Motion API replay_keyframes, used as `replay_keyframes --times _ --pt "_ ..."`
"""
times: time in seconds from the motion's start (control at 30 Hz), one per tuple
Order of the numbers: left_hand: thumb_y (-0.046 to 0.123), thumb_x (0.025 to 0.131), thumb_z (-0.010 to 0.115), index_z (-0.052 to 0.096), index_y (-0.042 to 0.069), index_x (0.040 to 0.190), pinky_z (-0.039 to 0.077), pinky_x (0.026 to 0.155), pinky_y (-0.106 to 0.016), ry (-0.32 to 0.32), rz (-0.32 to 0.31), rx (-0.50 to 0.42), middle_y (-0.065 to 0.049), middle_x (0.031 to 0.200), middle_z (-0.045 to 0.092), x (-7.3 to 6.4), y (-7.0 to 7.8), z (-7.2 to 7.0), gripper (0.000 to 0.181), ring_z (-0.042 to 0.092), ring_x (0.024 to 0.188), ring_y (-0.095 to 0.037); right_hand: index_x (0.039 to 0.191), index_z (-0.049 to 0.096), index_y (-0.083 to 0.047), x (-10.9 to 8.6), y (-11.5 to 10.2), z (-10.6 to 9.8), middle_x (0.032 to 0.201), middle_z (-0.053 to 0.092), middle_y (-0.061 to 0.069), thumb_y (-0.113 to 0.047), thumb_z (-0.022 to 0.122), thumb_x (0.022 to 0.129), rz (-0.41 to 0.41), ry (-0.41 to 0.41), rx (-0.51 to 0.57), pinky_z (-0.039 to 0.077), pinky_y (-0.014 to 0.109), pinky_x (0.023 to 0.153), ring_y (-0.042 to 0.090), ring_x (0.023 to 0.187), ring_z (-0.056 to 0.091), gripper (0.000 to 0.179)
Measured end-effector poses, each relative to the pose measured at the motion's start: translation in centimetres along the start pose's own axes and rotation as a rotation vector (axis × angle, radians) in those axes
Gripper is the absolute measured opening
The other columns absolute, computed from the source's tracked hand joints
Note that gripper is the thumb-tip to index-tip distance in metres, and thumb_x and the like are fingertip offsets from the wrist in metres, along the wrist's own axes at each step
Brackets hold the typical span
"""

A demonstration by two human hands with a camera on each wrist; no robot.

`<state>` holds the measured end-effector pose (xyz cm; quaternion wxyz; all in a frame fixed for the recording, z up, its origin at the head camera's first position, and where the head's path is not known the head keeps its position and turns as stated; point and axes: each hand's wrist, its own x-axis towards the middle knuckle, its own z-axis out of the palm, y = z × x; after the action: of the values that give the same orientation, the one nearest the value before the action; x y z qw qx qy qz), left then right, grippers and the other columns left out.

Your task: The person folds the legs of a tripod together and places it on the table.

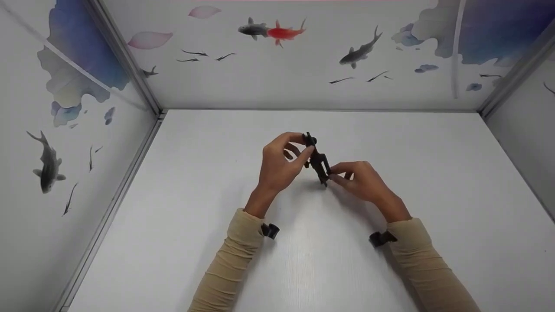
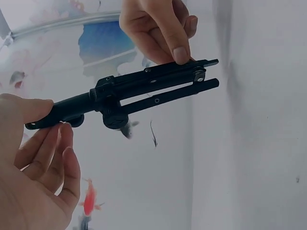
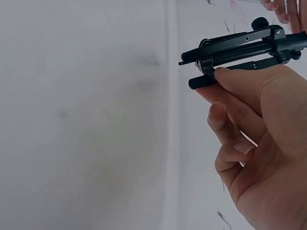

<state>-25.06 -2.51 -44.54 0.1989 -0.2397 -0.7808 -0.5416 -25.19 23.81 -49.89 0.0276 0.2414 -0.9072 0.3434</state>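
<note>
A small black tripod [image 1: 318,162] with slim folding legs is held above the white table, tilted in the head view. My left hand [image 1: 277,160] grips its tube end between thumb and fingers. At the other end, my right hand [image 1: 364,180] pinches one leg near its tip with thumb and forefinger. In the left wrist view, one leg [image 2: 163,99] stands slightly apart from the central tube, and a round knob [image 2: 115,120] shows at the joint. The right wrist view shows the right thumb pressed on the leg, with the other fingers curled below.
The white tabletop [image 1: 173,242] spreads beneath both hands. Pale walls [image 1: 295,82] printed with fish and petals close it in at the back and sides, joined by grey metal edging [image 1: 321,111]. A small black camera sits on each wrist, by the tan sleeves [image 1: 238,255].
</note>
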Motion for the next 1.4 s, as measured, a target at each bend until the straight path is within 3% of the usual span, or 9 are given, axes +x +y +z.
replay_keyframes --times 0.23,0.53,0.87,1.17,1.4 --pt "0.022 0.099 0.081 0.074 0.014 0.119 0.061 0.074 -0.035 -0.079 -0.088 0.01 -0.002 0.111 0.079 0.2 -0.5 -1.6 0.023 0.071 0.08 -0.011 0.117 0.083 -0.015 -0.1 0.1 -0.2 0.115 0.083 0.0 -0.012 0.075 0.102 0.064 0.023 -0.011 0.053 0.031 0.072 0.018 0.082 0.07 0.018" --pt "0.023 0.093 0.084 0.073 0.013 0.113 0.059 0.071 -0.03 -0.153 -0.179 0.047 -0.002 0.108 0.08 0.4 -1.4 -2.9 0.025 0.073 0.081 -0.012 0.119 0.074 -0.012 -0.3 0.6 -0.4 0.113 0.079 0.004 -0.011 0.071 0.105 0.076 0.032 0.035 0.05 0.03 0.073 0.018 0.082 0.064 0.014" --pt "0.02 0.093 0.083 0.072 0.012 0.109 0.055 0.07 -0.03 -0.247 -0.257 0.026 -0.005 0.105 0.082 0.5 -3.0 -4.3 0.021 0.075 0.078 -0.024 0.119 0.076 -0.014 -0.5 0.8 -0.9 0.11 0.079 0.002 -0.015 0.072 0.106 0.12 0.03 0.021 0.049 0.031 0.075 0.019 0.086 0.064 0.014" --pt "0.02 0.094 0.082 0.077 0.013 0.112 0.053 0.077 -0.03 -0.389 -0.311 0.07 -0.007 0.108 0.082 0.2 -4.4 -4.6 0.02 0.072 0.083 -0.019 0.117 0.076 -0.014 -0.7 1.2 -1.3 0.107 0.077 0.003 -0.014 0.073 0.105 0.129 0.069 0.003 0.048 0.028 0.073 0.019 0.084 0.061 0.012" --pt "0.023 0.093 0.086 0.081 0.014 0.108 0.053 0.085 -0.032 -0.476 -0.36 0.075 -0.004 0.107 0.083 -0.1 -5.6 -4.3 0.018 0.077 0.099 -0.017 0.114 0.076 -0.014 -0.7 1.7 -1.9 0.108 0.076 0.004 -0.015 0.074 0.104 0.168 0.052 -0.006 0.047 0.029 0.072 0.02 0.084 0.06 0.01"
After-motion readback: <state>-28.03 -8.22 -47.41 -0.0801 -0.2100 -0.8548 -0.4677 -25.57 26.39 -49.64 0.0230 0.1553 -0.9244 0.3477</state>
